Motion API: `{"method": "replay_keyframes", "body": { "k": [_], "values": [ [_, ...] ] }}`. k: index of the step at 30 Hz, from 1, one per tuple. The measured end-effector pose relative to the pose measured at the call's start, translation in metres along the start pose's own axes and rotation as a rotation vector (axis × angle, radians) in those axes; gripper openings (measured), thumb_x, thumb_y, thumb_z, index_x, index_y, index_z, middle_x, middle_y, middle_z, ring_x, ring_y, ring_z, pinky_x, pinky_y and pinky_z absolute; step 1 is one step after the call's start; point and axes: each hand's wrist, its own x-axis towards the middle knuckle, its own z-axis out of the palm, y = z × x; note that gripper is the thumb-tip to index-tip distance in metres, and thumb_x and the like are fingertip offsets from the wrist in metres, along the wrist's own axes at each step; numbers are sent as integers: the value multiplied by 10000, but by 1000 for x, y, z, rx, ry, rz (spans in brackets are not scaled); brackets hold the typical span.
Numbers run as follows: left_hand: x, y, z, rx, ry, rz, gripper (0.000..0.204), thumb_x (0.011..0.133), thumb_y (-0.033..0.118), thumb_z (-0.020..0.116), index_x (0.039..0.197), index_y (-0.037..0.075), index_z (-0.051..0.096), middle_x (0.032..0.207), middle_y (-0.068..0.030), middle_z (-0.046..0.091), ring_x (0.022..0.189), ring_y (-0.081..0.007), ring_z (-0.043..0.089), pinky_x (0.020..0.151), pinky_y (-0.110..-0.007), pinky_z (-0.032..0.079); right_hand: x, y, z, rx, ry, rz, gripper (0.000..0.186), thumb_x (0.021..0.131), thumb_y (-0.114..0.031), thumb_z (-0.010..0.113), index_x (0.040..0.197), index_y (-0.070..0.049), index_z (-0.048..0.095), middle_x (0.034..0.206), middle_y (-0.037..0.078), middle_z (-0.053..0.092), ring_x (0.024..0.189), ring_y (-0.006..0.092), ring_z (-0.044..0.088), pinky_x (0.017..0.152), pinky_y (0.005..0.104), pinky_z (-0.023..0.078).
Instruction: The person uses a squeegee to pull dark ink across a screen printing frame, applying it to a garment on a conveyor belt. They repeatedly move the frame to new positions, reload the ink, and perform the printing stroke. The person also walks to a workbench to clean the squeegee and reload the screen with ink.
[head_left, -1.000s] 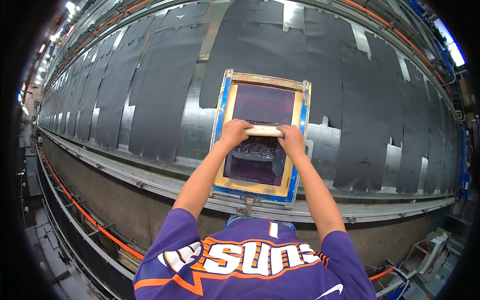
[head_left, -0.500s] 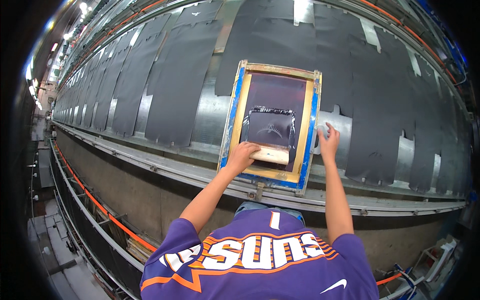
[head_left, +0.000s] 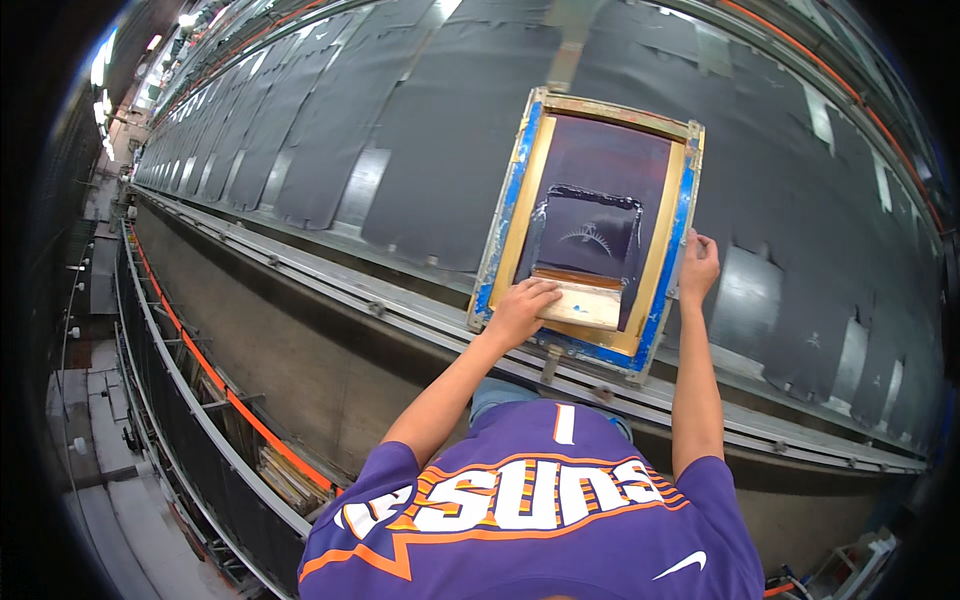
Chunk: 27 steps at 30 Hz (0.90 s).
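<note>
A screen frame (head_left: 685, 200) with blue-taped sides and yellow borders lies over the metal table, a pale pattern showing within a dark ink-edged square on its mesh (head_left: 600, 150). My left hand (head_left: 520, 308) grips a wooden squeegee (head_left: 580, 305) resting across the lower part of the mesh. At the frame's right edge, my right hand (head_left: 700, 262) has its curled fingers gripping the side rail.
Black sheets (head_left: 440, 120) lie in a long row along the metal table, with bare metal patches (head_left: 748, 290) between them. A metal rail (head_left: 300, 260) runs along the near edge. Orange conduit (head_left: 250, 410) and railings follow the aisle at lower left.
Both hands were on the squeegee higher up the mesh; it came down toward me, and my right hand left it for the frame's right edge. The view has turned, shifting the frame rightward.
</note>
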Motion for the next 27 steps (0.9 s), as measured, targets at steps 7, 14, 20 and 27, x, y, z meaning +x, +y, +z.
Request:
{"method": "replay_keyframes", "body": {
  "k": [7, 14, 20, 27],
  "values": [
    [-66, -170, -138, 102, -45, -61, 563, 673, -21, 704, 1224, 88, 668, 1309, -68, 644, 1244, -304, 560, 1057, -427, 463, -124, -106, 178, 225, -16, -64, 278, 926, -298, 704, 991, -29, 682, 748, 129, 643, 679, 225, 596, 662, 391, 472],
    [-107, -262, -185, 192, -75, -79, 586, 697, 13, 754, 1267, 119, 671, 1335, -53, 657, 1247, -302, 588, 1037, -421, 490, -175, -161, 246, 150, -70, -48, 263, 936, -279, 682, 1038, -38, 662, 880, 211, 709, 852, 397, 695, 763, 453, 510],
    [-135, -276, -194, 206, -142, 14, 594, 702, 62, 787, 1280, 145, 676, 1350, -36, 656, 1249, -273, 611, 961, -403, 523, -185, -156, 252, -10, -121, 81, 251, 934, -284, 679, 1071, -74, 687, 914, 204, 717, 857, 398, 688, 784, 454, 508],
    [-55, -314, -185, 218, -61, 49, 491, 771, 27, 706, 1247, 144, 692, 1274, -45, 693, 1188, -294, 643, 977, -415, 520, -180, -194, 220, -361, -389, -382, 401, 875, -359, 744, 1175, -95, 707, 1169, 129, 646, 1117, 308, 580, 928, 429, 466]
  ]
}}
